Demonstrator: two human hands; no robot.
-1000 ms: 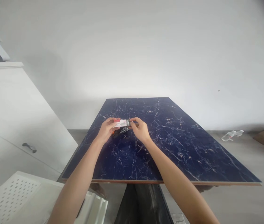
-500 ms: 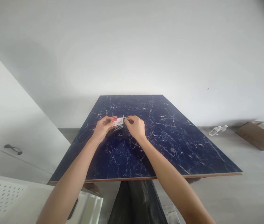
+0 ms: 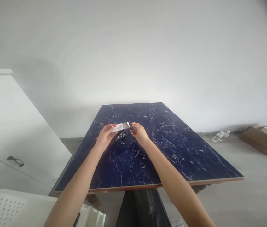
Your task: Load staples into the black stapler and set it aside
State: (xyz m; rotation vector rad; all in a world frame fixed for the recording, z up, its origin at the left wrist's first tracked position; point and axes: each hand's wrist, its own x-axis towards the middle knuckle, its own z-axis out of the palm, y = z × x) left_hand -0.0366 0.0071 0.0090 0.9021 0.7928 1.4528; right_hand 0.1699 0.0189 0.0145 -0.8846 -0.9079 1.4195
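Note:
My left hand (image 3: 105, 135) grips a small red-and-white cardboard box (image 3: 117, 127), thumb below and fingers along its left end. The box's right end shows a grey-brown part and a white flap standing up. Just right of that end is my right hand (image 3: 138, 132), its fingers curved and apart with nothing visible between them. On the table below the box lies a black and silver object that looks like a stapler (image 3: 120, 136), partly hidden by my left fingers.
The dark blue marbled table (image 3: 171, 151) stands against a white wall. On the left are a white cabinet (image 3: 29, 132) and a perforated white piece (image 3: 3, 205). A plastic bottle (image 3: 220, 136) and a cardboard box (image 3: 262, 138) lie on the floor to the right.
My right hand has moved off the box's right end, and its fingers have spread. That end now shows a raised flap. The view has tilted up slightly.

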